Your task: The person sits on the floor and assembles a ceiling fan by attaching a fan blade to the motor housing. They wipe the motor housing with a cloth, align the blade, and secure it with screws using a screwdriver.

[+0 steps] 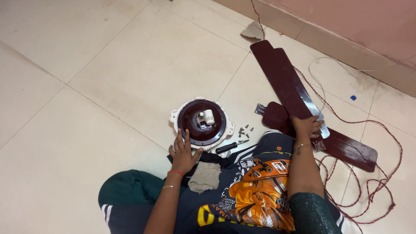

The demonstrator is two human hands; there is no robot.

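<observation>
A person seated on a tiled floor [108, 78] steadies a ceiling fan motor [202, 122], left hand [183, 152] resting on its rim with fingers spread. The right hand [306, 126], fingers curled, presses on dark red blades [299, 102] lying right of the motor. Loose screws [244, 131] and a screwdriver [232, 146] beside the motor suggest the blades are already detached.

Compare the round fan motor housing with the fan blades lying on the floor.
The fan motor housing is round with a white rim; the fan blades are long, flat and stacked. The left hand rests on the housing, the right hand on the blades. Both are dark maroon and lie on the tiled floor.
</observation>
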